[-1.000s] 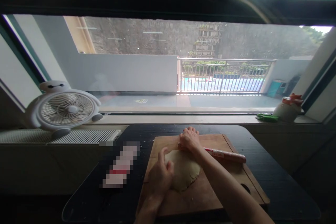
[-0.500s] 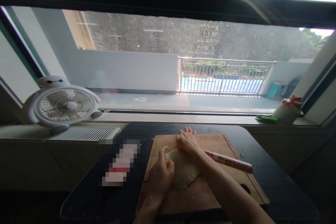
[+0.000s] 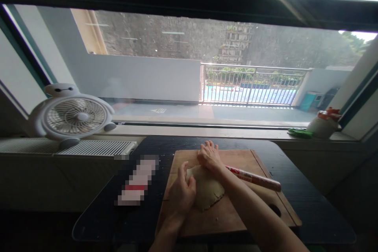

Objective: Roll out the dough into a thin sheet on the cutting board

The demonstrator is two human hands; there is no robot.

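Observation:
A pale, flattened piece of dough [image 3: 206, 191] with a cracked near edge lies on the wooden cutting board [image 3: 230, 220]. Along its left side rests my left hand [image 3: 184, 191], thumb apart from the fingers and open. My right hand [image 3: 210, 156] is at the dough's far edge, its heel against it and its fingers spread forward over the board; the underside of the palm is hidden. To the right, partly behind my right forearm, a rod-shaped roll with a red-and-white printed end [image 3: 256, 179] lies slantwise on the board.
The board sits on a dark table [image 3: 112, 220] with rounded corners. A blurred-out pinkish item [image 3: 137, 183] lies on its left part. A white fan [image 3: 81, 116] stands left, by a vent. On the windowsill are a green cloth-like thing [image 3: 299, 133] and a pale container [image 3: 323, 126].
The whole view has shifted slightly. Both hands keep nearly the same place on the dough, and the dough's shape looks much the same.

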